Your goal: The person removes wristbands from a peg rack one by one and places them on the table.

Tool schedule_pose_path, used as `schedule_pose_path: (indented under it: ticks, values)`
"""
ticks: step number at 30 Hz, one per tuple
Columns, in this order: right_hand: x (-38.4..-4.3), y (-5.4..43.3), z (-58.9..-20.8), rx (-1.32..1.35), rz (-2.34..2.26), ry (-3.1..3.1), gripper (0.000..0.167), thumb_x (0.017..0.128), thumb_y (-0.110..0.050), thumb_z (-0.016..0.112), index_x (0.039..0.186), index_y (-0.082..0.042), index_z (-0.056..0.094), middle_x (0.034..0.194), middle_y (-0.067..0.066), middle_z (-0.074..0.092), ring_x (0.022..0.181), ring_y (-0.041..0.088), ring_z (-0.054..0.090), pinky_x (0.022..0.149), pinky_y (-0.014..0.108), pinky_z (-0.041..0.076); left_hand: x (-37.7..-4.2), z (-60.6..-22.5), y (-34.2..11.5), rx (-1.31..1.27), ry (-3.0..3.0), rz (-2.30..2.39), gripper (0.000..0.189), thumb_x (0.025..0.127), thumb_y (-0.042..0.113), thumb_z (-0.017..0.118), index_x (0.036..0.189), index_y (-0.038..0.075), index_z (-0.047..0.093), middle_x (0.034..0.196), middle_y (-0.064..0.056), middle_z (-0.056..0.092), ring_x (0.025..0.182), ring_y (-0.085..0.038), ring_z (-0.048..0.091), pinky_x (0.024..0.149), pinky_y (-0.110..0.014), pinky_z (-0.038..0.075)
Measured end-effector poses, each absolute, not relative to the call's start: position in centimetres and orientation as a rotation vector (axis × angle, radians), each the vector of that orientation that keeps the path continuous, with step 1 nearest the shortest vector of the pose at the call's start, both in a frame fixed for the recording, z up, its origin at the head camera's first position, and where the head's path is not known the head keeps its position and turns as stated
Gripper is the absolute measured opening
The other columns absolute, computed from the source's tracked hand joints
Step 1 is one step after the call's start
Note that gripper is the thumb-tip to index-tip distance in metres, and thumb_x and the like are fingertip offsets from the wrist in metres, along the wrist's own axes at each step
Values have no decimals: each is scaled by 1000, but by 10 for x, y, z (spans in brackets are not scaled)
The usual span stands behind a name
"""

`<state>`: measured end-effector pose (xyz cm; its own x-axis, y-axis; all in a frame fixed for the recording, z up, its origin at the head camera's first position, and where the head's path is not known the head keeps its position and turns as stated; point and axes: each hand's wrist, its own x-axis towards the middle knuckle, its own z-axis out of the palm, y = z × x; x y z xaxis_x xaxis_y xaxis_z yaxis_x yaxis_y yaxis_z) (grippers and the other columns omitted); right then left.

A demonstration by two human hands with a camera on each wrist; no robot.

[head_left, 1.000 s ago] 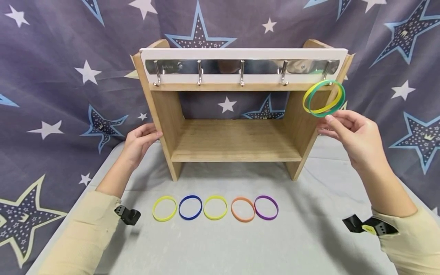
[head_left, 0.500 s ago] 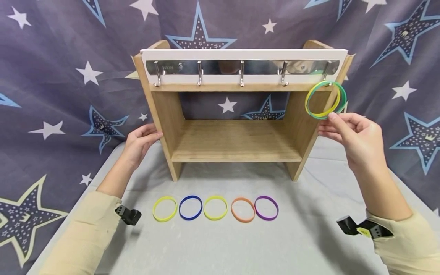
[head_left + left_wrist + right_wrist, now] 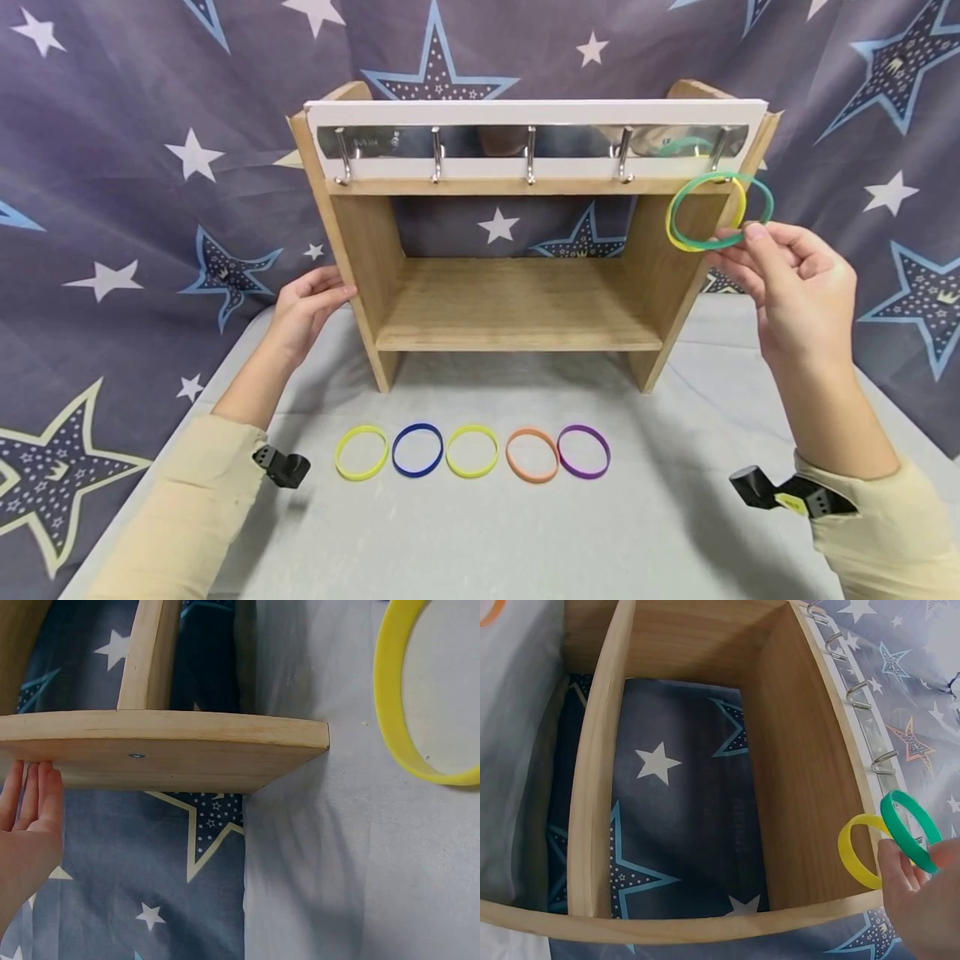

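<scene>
In the head view my right hand (image 3: 806,304) pinches a green silicone wristband (image 3: 911,832) between thumb and fingers, at the rightmost hook (image 3: 720,154). A yellow wristband (image 3: 847,851) overlaps the green one at that same hook, its lower edge right at my fingertips; I cannot tell whether it hangs from the hook. My left hand (image 3: 303,312) rests straight fingers against the outer left side of the wooden rack (image 3: 517,304), as the left wrist view (image 3: 34,806) also shows. A metal hook strip (image 3: 480,142) on a white board runs along the rack's top front.
On the grey cloth (image 3: 480,542) before the rack lies a row of wristbands: a yellow one (image 3: 338,458), a blue one (image 3: 395,454), another yellow one (image 3: 450,458), an orange one (image 3: 510,458) and a purple one (image 3: 607,458). A star-patterned curtain (image 3: 150,67) hangs behind.
My right hand has shifted slightly right and up. The green wristband has moved right, out from the yellow one, and overlaps it less. My left hand has stayed at the rack's side.
</scene>
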<state>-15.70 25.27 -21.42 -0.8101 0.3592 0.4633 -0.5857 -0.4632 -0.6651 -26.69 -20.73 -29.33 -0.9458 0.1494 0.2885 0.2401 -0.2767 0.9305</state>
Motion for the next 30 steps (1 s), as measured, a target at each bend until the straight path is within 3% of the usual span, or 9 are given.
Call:
schedule_pose_path:
  ticks: [30]
  values:
    - [-150, 250, -233, 376, 2216, -1436, 6, 88, 5, 63, 91, 5, 68, 77, 10, 74, 68, 17, 72, 68, 28, 61, -266, -292, -206, -486, -1865, -2411, 26, 89, -7, 55, 95, 13, 69, 91, 5, 71, 89, -4, 65, 85, -13, 53]
